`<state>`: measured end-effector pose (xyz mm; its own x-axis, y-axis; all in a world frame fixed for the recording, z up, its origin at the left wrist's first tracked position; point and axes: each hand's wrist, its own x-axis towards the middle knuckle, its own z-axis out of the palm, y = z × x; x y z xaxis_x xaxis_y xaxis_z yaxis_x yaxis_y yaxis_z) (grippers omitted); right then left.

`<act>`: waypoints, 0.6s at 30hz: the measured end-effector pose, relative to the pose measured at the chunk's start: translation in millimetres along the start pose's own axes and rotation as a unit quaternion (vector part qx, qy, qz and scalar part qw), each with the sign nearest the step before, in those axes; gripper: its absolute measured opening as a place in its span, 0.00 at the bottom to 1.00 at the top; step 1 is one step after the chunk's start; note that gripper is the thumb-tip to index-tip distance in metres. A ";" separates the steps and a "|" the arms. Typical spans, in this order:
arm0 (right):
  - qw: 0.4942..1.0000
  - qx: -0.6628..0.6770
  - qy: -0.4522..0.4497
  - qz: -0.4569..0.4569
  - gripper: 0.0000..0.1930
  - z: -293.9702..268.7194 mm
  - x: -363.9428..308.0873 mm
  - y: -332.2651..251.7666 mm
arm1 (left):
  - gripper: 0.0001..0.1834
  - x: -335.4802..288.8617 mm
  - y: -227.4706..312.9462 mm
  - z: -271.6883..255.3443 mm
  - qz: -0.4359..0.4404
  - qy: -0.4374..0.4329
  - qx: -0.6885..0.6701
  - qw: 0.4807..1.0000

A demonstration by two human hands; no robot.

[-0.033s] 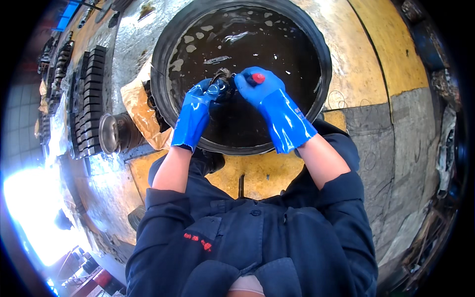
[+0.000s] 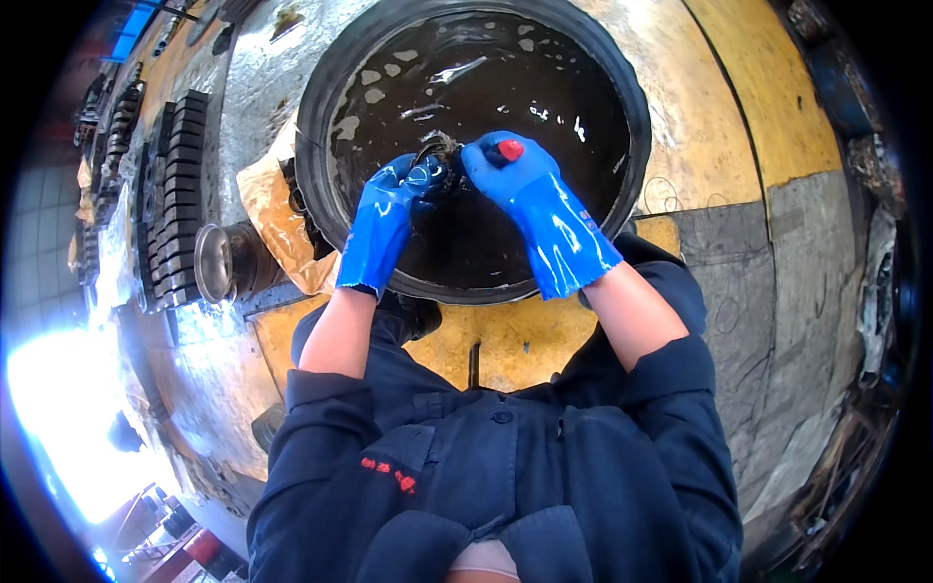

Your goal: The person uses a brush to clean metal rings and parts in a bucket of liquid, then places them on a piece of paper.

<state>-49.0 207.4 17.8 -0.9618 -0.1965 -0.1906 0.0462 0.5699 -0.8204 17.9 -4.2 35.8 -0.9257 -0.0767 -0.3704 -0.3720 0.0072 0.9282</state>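
Both my hands wear long blue rubber gloves and work above a wide round black tub point(image 2: 313, 126) of dark liquid point(image 2: 486, 87). My right hand point(image 2: 515, 173) is closed around a tool handle point(image 2: 509, 150), black with a red end that sticks up past the thumb. The tool's working end points left and is too dark to make out. My left hand point(image 2: 403, 185) grips a small, dark, wet part point(image 2: 442, 167) just left of my right fist. Greyish, bristly strands show at its upper edge. The part's full shape is hidden by the gloves and the dark liquid behind.
Left of the tub lie a crumpled brown paper or plastic sheet point(image 2: 272, 209) and a round metal cylinder point(image 2: 216, 262). Farther left stand rows of dark ribbed metal parts point(image 2: 180, 194). Grey sheeting point(image 2: 807, 262) covers the yellowish floor at right. Metal scraps line the right edge.
The liquid's surface has rippled, with the bright glints shifting and more showing at right. My right hand and the red-ended handle have moved very slightly; my left hand stays in place.
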 end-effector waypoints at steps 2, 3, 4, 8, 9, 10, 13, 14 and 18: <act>0.997 0.011 -0.041 0.070 0.21 -2.5 2.8 2.1 | 0.27 -0.9 2.6 2.3 0.005 -0.004 0.011 1.000; 0.994 0.024 -0.047 0.098 0.25 -5.0 -0.7 -1.4 | 0.28 -2.5 3.8 2.5 0.007 -0.005 0.017 1.000; 0.989 0.064 -0.067 0.113 0.25 -5.5 0.7 2.6 | 0.28 0.0 3.3 1.7 0.008 -0.007 0.023 1.000; 0.965 0.199 -0.106 0.132 0.27 -18.5 -8.5 6.0 | 0.30 9.5 -11.9 -3.4 0.010 0.031 0.001 0.999; 0.956 0.262 -0.089 0.101 0.27 -21.0 -23.3 0.3 | 0.30 10.3 -15.9 -6.9 0.012 0.051 -0.010 0.999; 0.941 0.323 -0.073 0.069 0.27 -21.4 -30.9 -2.4 | 0.31 10.4 -20.2 -10.5 0.015 0.072 -0.023 0.997; 0.976 0.095 -0.102 0.168 0.27 -22.3 2.8 22.7 | 0.31 16.7 -27.3 -4.0 0.022 0.084 -0.063 0.994; 0.981 0.043 -0.097 0.163 0.27 -20.8 1.8 16.5 | 0.29 17.2 -27.4 -7.9 0.018 0.085 -0.046 0.995; 0.990 0.004 -0.091 0.106 0.24 -12.7 -3.1 0.6 | 0.24 10.0 -13.6 -6.0 0.016 0.075 -0.002 0.997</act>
<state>-49.4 218.6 24.8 -0.8663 -0.2139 -0.4515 0.2443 0.6070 -0.7562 14.2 -11.1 19.7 -0.9166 -0.2241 -0.3311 -0.3416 0.0088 0.9398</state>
